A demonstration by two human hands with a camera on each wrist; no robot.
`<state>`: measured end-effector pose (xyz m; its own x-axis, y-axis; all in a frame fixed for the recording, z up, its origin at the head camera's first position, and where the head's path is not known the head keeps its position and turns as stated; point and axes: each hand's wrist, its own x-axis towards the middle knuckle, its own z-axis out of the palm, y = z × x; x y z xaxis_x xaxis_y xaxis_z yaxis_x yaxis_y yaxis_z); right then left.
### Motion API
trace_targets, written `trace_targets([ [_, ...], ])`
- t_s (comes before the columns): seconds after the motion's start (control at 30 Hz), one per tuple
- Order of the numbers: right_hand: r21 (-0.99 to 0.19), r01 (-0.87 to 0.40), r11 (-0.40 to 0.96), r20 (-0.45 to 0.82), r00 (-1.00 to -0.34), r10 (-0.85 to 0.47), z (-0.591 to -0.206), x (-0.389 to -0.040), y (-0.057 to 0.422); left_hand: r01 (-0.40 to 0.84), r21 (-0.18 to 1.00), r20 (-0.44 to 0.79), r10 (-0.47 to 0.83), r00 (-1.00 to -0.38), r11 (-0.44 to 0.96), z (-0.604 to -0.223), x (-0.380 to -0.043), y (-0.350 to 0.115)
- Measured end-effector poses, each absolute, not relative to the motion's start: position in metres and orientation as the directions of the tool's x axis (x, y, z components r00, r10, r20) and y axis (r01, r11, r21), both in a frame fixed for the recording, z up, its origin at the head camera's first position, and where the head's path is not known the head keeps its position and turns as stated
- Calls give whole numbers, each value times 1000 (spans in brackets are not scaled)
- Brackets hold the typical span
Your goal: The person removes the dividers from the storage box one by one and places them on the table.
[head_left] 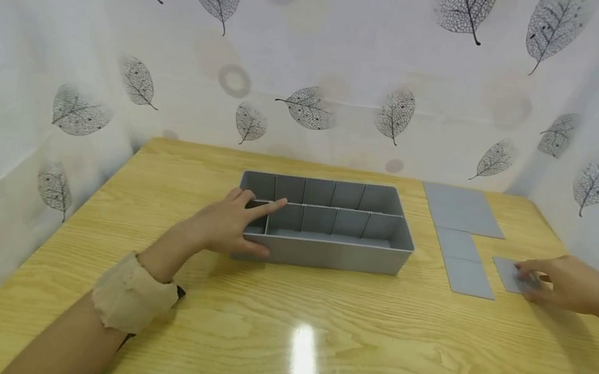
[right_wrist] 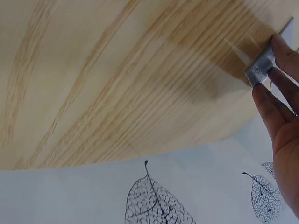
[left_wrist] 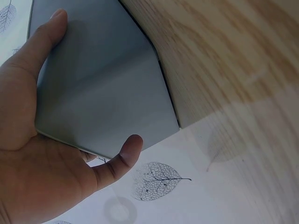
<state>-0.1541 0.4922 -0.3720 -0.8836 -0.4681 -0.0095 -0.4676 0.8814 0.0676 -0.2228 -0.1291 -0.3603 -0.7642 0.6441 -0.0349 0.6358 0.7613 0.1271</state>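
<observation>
A grey box with several compartments sits on the wooden table. My left hand grips its left front corner. The thumb presses the front wall, and a finger stretches over the rim along the inner dividers. The left wrist view shows the grey wall between thumb and little finger. Off to the right, my right hand pinches a small grey panel lying at the table surface. In the right wrist view, the fingertips and thumb meet the panel, partly covering it.
Left of the right hand, more flat grey panels lie on the table: a larger one at the back and narrower ones in front of it. A white curtain printed with leaves surrounds the table at the back and sides.
</observation>
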Motion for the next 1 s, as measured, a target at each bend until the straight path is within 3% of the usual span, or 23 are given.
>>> trace_targets([
  [0.47,-2,-422,907,-48,-906,-422,-371,-180,474,635,118,-45,643,-765,764,-362,-222,-129],
  [1.0,-4,-409,913,-29,-912,-409,-371,-197,468,628,133,-52,638,-768,767,-357,-221,-128],
])
